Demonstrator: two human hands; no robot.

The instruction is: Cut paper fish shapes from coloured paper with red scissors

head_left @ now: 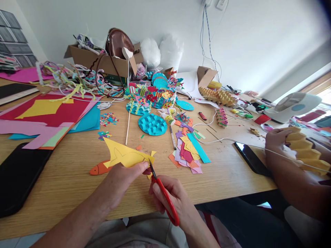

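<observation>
In front of me my left hand [129, 175] pinches a piece of yellow paper [126, 154] that carries a pencilled fish outline. My right hand [172, 194] is closed around the red handles of a pair of scissors [167, 199]. The blades sit at the paper's right end, beside my left fingertips. Under the paper, an orange paper fish [99, 168] with a drawn eye lies partly covered. Small yellow scraps [153, 153] are on the table just past the blades.
Paper scraps [184, 150], a pen [172, 137] and a blue wavy disc [152, 124] lie beyond my hands. A black phone-like slab [22, 175] and coloured sheets [51, 113] are at left. At right, another person's hands [276, 144] hold a yellow cardboard piece [303, 148] near a phone [249, 158].
</observation>
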